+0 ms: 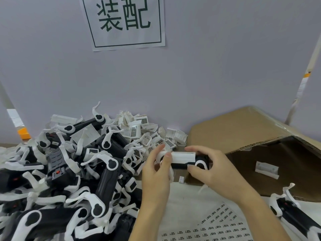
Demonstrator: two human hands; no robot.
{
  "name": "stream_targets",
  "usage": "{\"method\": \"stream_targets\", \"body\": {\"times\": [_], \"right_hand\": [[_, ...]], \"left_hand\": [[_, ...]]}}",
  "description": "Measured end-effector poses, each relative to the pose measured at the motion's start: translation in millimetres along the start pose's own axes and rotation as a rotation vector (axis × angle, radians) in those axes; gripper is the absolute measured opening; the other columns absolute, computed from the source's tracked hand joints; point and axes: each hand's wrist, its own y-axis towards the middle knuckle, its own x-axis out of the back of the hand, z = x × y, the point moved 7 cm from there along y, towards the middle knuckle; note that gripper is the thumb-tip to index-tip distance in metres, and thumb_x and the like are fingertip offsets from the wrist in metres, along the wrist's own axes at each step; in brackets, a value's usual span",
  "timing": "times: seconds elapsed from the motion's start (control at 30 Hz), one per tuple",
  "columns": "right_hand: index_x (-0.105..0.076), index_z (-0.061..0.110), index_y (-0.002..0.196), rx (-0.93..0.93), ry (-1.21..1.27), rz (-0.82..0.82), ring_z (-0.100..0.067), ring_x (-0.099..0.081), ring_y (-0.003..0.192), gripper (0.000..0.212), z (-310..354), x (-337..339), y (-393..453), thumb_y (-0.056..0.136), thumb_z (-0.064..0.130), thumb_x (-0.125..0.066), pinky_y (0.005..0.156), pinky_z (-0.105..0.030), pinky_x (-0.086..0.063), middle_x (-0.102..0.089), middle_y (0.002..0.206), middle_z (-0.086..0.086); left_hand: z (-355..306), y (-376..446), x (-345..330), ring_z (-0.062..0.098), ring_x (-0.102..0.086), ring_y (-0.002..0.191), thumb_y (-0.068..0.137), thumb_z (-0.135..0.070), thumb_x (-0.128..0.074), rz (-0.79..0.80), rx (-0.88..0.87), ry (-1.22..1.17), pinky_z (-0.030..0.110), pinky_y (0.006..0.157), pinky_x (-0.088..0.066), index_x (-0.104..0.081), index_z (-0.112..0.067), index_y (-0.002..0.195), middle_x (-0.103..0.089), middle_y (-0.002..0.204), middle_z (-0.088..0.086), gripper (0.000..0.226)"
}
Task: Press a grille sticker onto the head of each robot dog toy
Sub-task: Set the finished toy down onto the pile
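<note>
I hold one black and white robot dog toy [183,160] crosswise above the table, between both hands. My left hand [156,173] grips its left end with fingers and thumb curled round it. My right hand [210,167] grips the right end, thumb under the body. A big heap of black and white robot dog toys [69,171] lies to the left. A pile of white head parts with grille stickers [147,133] sits behind, against the wall. A sticker sheet [215,226] lies flat near the front edge.
An open cardboard box [260,153] lies on its side at the right, with a white part [266,169] inside. Another robot dog toy [291,211] lies at the lower right. A grey wall with a paper sign [123,21] closes off the back.
</note>
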Motion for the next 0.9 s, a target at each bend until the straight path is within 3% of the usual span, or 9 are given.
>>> {"method": "stream_targets", "body": {"times": [0.13, 0.3, 0.4, 0.47, 0.53, 0.63, 0.7, 0.8, 0.9], "right_hand": [[-0.063, 0.039, 0.124, 0.043, -0.006, 0.001, -0.001, -0.064, 0.097, 0.048, 1, -2, -1, 0.086, 0.013, -0.076, 0.079, -0.011, -0.049, -0.067, 0.111, 0.011], [-0.063, 0.040, 0.123, 0.139, -0.125, -0.016, 0.006, -0.057, 0.112, 0.045, 7, 7, -2, 0.085, 0.020, -0.078, 0.089, -0.009, -0.046, -0.064, 0.116, 0.020], [-0.067, 0.038, 0.119, 0.163, -0.237, -0.023, 0.001, -0.064, 0.101, 0.039, 7, 9, -1, 0.085, 0.023, -0.078, 0.084, -0.012, -0.051, -0.068, 0.108, 0.020], [-0.072, 0.035, 0.111, 0.160, -0.212, -0.046, 0.000, -0.069, 0.090, 0.030, 6, 10, -1, 0.084, 0.021, -0.077, 0.074, -0.013, -0.053, -0.072, 0.096, 0.019], [-0.076, 0.031, 0.100, 0.159, -0.144, -0.076, -0.004, -0.071, 0.080, 0.018, 4, 13, -1, 0.083, 0.024, -0.076, 0.068, -0.018, -0.056, -0.075, 0.086, 0.016], [-0.079, 0.021, 0.087, 0.046, 0.085, -0.186, -0.019, -0.072, 0.072, 0.007, -6, 20, -1, 0.088, 0.022, -0.073, 0.058, -0.035, -0.059, -0.076, 0.078, 0.001], [-0.080, 0.018, 0.085, -0.123, 0.331, -0.281, -0.021, -0.073, 0.069, 0.012, -17, 19, 0, 0.092, 0.019, -0.071, 0.049, -0.030, -0.056, -0.076, 0.079, -0.005], [-0.075, 0.011, 0.089, -0.318, 0.727, -0.406, -0.025, -0.073, 0.070, 0.015, -21, 14, 6, 0.096, 0.020, -0.067, 0.053, -0.032, -0.057, -0.077, 0.085, -0.012], [-0.065, 0.004, 0.094, -0.307, 1.052, -0.608, -0.029, -0.071, 0.068, 0.010, -10, 39, 19, 0.097, 0.014, -0.063, 0.057, -0.033, -0.060, -0.076, 0.086, -0.021]], "left_hand": [[-3, 0, 7, -0.003, -0.059, 0.057, 0.098, -0.021, -0.063, -0.062, -0.059, 0.042, 0.016, 0.056, -0.051, -0.068, -0.026, 0.115, -0.065, 0.062, -0.009, 0.019], [-7, 0, 15, 0.002, -0.067, 0.082, 0.099, -0.030, -0.061, -0.172, -0.134, 0.082, 0.011, 0.065, -0.050, -0.066, -0.031, 0.117, -0.070, 0.100, -0.001, 0.019], [-9, -2, 15, -0.004, -0.064, 0.065, 0.098, -0.029, -0.062, -0.173, -0.151, 0.085, 0.009, 0.052, -0.047, -0.065, -0.029, 0.114, -0.071, 0.084, -0.014, 0.016], [-12, -2, 13, 0.000, -0.061, 0.057, 0.095, -0.034, -0.065, -0.147, -0.159, 0.096, 0.011, 0.047, -0.046, -0.065, -0.029, 0.114, -0.070, 0.074, -0.013, 0.019], [-15, -3, 12, 0.004, -0.068, 0.075, 0.088, -0.049, -0.059, -0.124, -0.171, 0.071, 0.016, 0.062, -0.053, -0.064, -0.034, 0.119, -0.073, 0.092, -0.009, 0.034], [-17, -5, 13, -0.004, -0.063, 0.107, 0.095, -0.051, -0.046, -0.171, -0.231, 0.002, 0.026, 0.093, -0.049, -0.055, -0.038, 0.136, -0.065, 0.118, -0.022, 0.044], [-17, -6, 17, 0.000, -0.060, 0.116, 0.106, -0.034, -0.043, -0.235, -0.246, -0.023, 0.032, 0.100, -0.047, -0.055, -0.032, 0.137, -0.063, 0.123, -0.019, 0.033], [-10, -4, 19, 0.004, -0.062, 0.114, 0.108, -0.021, -0.040, -0.272, -0.193, -0.025, 0.038, 0.099, -0.049, -0.063, -0.031, 0.125, -0.068, 0.113, -0.020, 0.030], [-6, -3, 18, -0.003, -0.066, 0.101, 0.108, -0.020, -0.041, -0.268, -0.154, -0.023, 0.035, 0.091, -0.050, -0.066, -0.038, 0.113, -0.070, 0.108, -0.024, 0.031]]}}
